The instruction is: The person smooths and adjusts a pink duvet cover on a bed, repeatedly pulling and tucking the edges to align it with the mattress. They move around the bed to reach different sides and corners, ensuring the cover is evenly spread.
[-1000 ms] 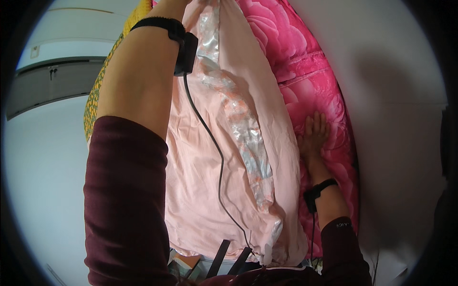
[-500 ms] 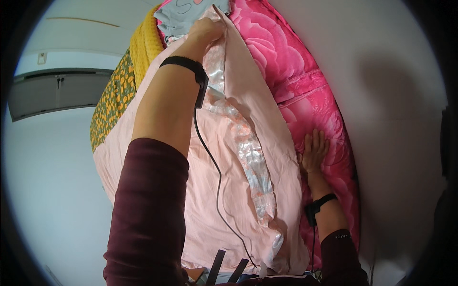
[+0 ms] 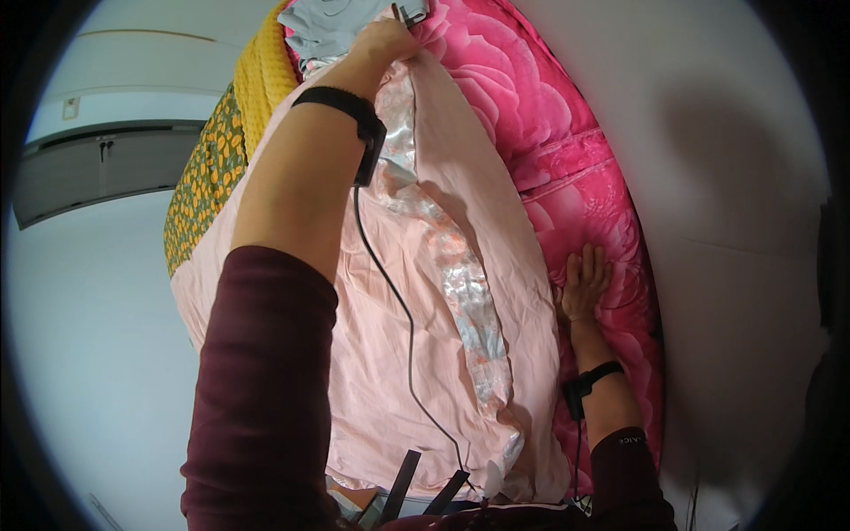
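A pale pink duvet cover (image 3: 416,354) with a shiny, flower-patterned strip (image 3: 460,274) along its middle lies spread out in front of me. My left hand (image 3: 386,42) is stretched to its far end, fingers closed on the cloth there; the fingertips are partly hidden. My right hand (image 3: 584,281) rests flat on a bright pink rose-patterned blanket (image 3: 580,212), fingers spread, just beside the cover's right edge. Beyond my left hand lies a grey garment (image 3: 332,31).
At the far left are a knobbly yellow blanket (image 3: 266,62) and a green cloth with yellow print (image 3: 205,168). A grey cabinet (image 3: 106,164) stands farther left. A pale wall (image 3: 735,265) runs along the right. A black cable (image 3: 410,354) trails from my left wrist strap across the cover.
My left hand has shifted slightly down and left at the far end, and the cloth's raised tip there sits lower. My right hand stays in place on the blanket.
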Motion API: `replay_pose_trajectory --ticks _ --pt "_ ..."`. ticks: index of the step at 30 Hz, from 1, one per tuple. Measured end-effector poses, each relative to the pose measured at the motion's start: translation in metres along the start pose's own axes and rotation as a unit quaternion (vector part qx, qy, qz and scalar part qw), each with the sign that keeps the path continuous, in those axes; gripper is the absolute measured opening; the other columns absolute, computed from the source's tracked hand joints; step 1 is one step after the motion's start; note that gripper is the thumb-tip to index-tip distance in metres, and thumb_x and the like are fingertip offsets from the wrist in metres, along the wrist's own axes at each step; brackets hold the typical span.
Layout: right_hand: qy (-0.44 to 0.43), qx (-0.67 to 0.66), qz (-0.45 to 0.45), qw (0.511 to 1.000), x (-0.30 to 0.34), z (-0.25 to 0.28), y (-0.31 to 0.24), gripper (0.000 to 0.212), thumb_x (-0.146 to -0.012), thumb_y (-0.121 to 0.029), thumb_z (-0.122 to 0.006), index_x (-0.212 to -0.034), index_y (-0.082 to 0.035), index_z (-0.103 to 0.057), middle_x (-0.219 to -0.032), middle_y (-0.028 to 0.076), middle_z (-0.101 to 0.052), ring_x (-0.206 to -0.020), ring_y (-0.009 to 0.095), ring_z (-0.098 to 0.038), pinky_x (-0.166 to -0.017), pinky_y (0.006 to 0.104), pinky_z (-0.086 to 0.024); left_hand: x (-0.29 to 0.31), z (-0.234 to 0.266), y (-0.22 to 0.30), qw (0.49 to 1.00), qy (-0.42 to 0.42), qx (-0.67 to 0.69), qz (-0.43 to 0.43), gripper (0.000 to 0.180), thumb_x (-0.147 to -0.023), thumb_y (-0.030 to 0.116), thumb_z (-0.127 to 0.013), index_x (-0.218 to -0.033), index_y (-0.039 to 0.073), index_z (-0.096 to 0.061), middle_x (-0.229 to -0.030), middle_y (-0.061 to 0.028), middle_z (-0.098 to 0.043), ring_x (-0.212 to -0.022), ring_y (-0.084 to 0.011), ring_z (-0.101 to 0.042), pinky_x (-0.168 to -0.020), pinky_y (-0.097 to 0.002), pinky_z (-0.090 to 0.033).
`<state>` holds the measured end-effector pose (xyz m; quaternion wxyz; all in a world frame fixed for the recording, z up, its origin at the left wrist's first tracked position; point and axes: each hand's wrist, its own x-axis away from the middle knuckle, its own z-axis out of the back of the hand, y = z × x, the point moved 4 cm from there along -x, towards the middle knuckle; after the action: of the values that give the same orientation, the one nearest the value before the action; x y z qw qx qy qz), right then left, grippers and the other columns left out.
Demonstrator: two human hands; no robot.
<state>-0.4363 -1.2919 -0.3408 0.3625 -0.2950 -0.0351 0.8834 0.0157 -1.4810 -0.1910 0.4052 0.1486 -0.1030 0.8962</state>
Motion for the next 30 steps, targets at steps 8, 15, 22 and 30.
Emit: replay_pose_trajectory --ticks 8,15,22,30 --pt "-0.001 -0.015 -0.001 1.000 0.001 0.000 -0.001 0.052 -0.089 -0.043 -0.033 -0.133 -0.017 -0.035 -0.140 0.015 -0.034 -0.129 0.036 -0.028 -0.101 0.0558 -0.018 -0.062 0.066 -0.024 0.976 0.116 -0.159 -0.097 0.019 -0.069 0.019 -0.067 -0.080 0.003 -0.068 -0.080 -0.0168 -0.065 -0.077 -0.0287 -0.063 -0.068 -0.0393 -0.049" --pt "0.004 -0.040 -0.010 0.999 -0.001 0.004 -0.002 0.052 -0.090 -0.048 -0.029 -0.131 -0.018 -0.039 -0.140 0.014 -0.034 -0.128 0.036 -0.030 -0.099 0.0557 -0.022 -0.080 0.034 -0.045 0.859 0.080 0.505 0.015 0.029 -0.077 0.022 -0.061 -0.081 -0.007 -0.061 -0.080 -0.0204 -0.063 -0.076 -0.0306 -0.063 -0.069 -0.0394 -0.050" --pt "0.002 -0.008 -0.014 1.000 -0.003 0.005 -0.003 0.051 -0.091 -0.046 -0.024 -0.125 -0.016 -0.047 -0.138 0.013 -0.037 -0.126 0.034 -0.034 -0.100 0.0531 -0.022 0.029 0.030 0.007 0.980 0.181 0.064 -0.052 0.042 -0.083 0.034 -0.056 -0.100 -0.004 -0.058 -0.090 -0.0161 -0.062 -0.083 -0.0265 -0.061 -0.076 -0.0355 -0.049" --pt "0.011 0.008 -0.013 1.000 -0.010 0.009 -0.007 0.049 -0.091 -0.042 -0.027 -0.126 -0.014 -0.046 -0.137 0.014 -0.038 -0.127 0.033 -0.034 -0.103 0.0504 -0.018 0.136 -0.009 0.039 0.996 -0.074 -0.014 -0.055 0.046 -0.076 0.047 -0.049 -0.077 0.004 -0.069 -0.064 -0.0087 -0.066 -0.076 -0.0231 -0.066 -0.076 -0.0316 -0.049"
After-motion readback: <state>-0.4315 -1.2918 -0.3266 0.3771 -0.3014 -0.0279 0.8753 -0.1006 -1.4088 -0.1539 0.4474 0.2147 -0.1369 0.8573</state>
